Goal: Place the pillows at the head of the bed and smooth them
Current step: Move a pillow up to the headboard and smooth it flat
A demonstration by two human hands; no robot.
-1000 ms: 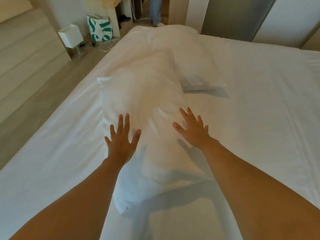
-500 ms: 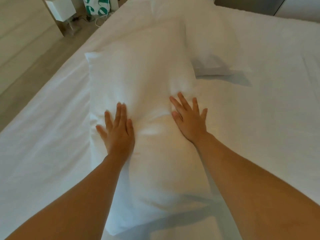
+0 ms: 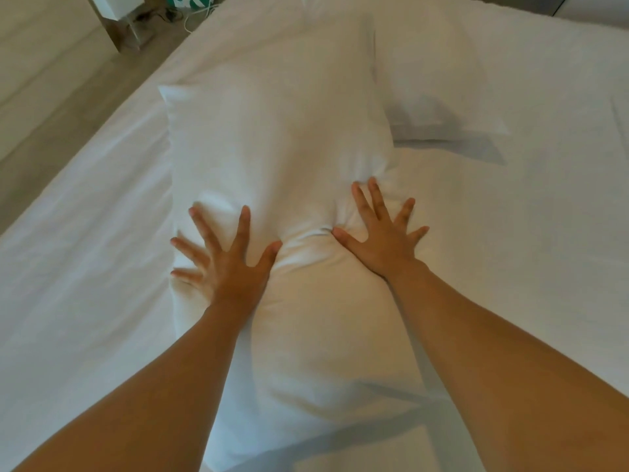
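A long white pillow (image 3: 272, 137) lies on the white bed (image 3: 510, 233), running away from me. My left hand (image 3: 228, 264) presses flat on its left side with fingers spread. My right hand (image 3: 381, 233) presses flat on its right side, fingers spread too, and the fabric bunches into creases between the two hands. A second white pillow (image 3: 432, 80) lies beyond and to the right, partly tucked behind the first one.
The bed's left edge runs diagonally, with wood floor (image 3: 51, 131) beside it. At the top left stand a small white lamp or box (image 3: 119, 3), white cables (image 3: 194, 18) and a green-patterned bag (image 3: 194, 0).
Both hands came down from above the pillow onto it, then spread their fingers and pressed in, creasing the fabric. My view has moved closer and lower over the bed.
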